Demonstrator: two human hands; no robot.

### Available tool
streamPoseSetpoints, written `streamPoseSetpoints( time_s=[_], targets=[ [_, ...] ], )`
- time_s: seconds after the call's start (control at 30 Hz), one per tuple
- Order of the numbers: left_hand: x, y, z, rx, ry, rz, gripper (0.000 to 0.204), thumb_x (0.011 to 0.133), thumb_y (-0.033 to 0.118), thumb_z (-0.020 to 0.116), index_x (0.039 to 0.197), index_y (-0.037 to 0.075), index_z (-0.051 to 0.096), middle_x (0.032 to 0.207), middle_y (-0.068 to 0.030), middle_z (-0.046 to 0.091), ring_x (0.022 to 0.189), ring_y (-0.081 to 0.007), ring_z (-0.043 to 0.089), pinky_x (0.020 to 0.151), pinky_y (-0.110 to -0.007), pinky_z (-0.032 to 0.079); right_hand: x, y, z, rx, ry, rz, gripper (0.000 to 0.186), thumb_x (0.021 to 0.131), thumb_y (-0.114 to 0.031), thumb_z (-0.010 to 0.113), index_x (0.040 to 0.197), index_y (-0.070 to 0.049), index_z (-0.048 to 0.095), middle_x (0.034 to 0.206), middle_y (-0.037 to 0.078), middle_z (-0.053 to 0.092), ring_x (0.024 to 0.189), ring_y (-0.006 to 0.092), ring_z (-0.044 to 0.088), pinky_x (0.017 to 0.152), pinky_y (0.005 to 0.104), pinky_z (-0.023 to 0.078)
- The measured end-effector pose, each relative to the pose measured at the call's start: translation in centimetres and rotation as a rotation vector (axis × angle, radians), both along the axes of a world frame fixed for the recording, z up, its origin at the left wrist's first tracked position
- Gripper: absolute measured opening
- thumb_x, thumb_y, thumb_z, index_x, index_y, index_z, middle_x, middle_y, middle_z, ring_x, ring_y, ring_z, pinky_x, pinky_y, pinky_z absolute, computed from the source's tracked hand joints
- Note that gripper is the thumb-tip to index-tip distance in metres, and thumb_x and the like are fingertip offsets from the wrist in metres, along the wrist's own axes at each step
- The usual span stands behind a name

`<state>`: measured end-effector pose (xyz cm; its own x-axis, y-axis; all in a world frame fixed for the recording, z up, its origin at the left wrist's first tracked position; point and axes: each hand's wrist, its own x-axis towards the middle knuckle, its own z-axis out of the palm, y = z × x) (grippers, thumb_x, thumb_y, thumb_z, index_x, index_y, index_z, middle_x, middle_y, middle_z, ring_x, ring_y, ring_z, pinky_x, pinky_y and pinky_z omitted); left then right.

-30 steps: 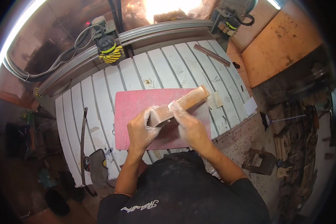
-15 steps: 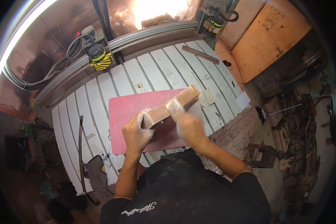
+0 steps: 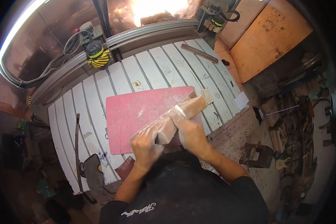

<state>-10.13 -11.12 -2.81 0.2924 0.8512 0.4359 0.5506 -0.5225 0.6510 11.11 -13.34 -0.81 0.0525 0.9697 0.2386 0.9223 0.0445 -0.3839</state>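
Observation:
A dusty wooden block (image 3: 193,107) is held at a slant above a pink board (image 3: 125,108) that lies on the slatted table. My left hand (image 3: 145,146) is closed round the block's lower left end, its fingers whitened with dust. My right hand (image 3: 193,135), blurred by motion, presses its curled fingers onto the middle of the block. Whether a thin sheet or pad lies under those fingers is hidden by the blur.
A white slatted machine table (image 3: 158,61) carries a dark wood strip (image 3: 199,53) at the far right and a long dark bar (image 3: 77,149) at the left. Beyond stand a metal gantry rail (image 3: 153,29) and a tool head with yellow-black stripes (image 3: 99,59). An orange panel (image 3: 274,41) rises at right.
The block has come nearer to my body and turned, showing another face. Both hands have moved down with it; my right hand stays on its middle.

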Motion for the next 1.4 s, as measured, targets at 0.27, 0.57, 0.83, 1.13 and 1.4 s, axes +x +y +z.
streamPoseSetpoints(
  time_s=[0.27,0.57,0.83,1.13,1.4],
  targets=[
    [0.1,-3.2,0.3,-0.049,0.095,-0.137,0.081,0.058,0.016,0.09,0.134,0.002,0.068,0.127,-0.018,0.074,0.118,-0.0359,0.071,0.102,-0.048,0.051,0.6,-2.4,2.3,-0.344,0.015,-0.056,0.038,0.1,-0.006,0.053,0.13,-0.013,0.074,0.133,0.015,0.074,0.103,0.0392,0.076,0.09,0.0464,0.063],
    [0.1,-4.2,0.1,-0.08,0.168,-0.163,0.085,0.057,0.018,0.091,0.137,0.003,0.067,0.131,-0.0167,0.073,0.123,-0.0342,0.069,0.103,-0.048,0.05,1.2,-3.7,1.8,-0.078,0.129,0.207,0.038,0.101,-0.007,0.051,0.131,-0.009,0.074,0.128,0.016,0.076,0.109,0.0362,0.076,0.093,0.0437,0.063],
    [0.3,-3.7,0.1,-0.065,0.145,-0.168,0.085,0.057,0.018,0.091,0.137,0.002,0.066,0.131,-0.0185,0.073,0.123,-0.0354,0.069,0.104,-0.049,0.049,2.3,-3.4,2.7,-0.066,0.056,0.118,0.039,0.099,-0.001,0.052,0.129,-0.011,0.074,0.122,0.017,0.077,0.102,0.0373,0.077,0.09,0.0446,0.063],
    [0.2,-3.7,0.5,-0.092,0.175,-0.163,0.086,0.056,0.018,0.091,0.137,0.001,0.066,0.129,-0.0197,0.073,0.123,-0.036,0.069,0.104,-0.048,0.05,3.7,-2.4,1.7,-0.018,0.087,-0.018,0.043,0.095,0.001,0.055,0.128,-0.015,0.077,0.117,0.019,0.077,0.1,0.0348,0.078,0.08,0.0449,0.064],
    [-0.2,-3.4,-0.5,-0.082,0.137,-0.136,0.086,0.056,0.018,0.092,0.136,0.0,0.066,0.128,-0.0201,0.073,0.12,-0.0363,0.07,0.103,-0.047,0.051,0.2,-3.8,1.6,-0.172,0.873,0.534,0.051,0.091,0.009,0.051,0.137,-0.003,0.069,0.142,0.026,0.066,0.127,0.0385,0.068,0.108,0.0429,0.057]
  ],
)
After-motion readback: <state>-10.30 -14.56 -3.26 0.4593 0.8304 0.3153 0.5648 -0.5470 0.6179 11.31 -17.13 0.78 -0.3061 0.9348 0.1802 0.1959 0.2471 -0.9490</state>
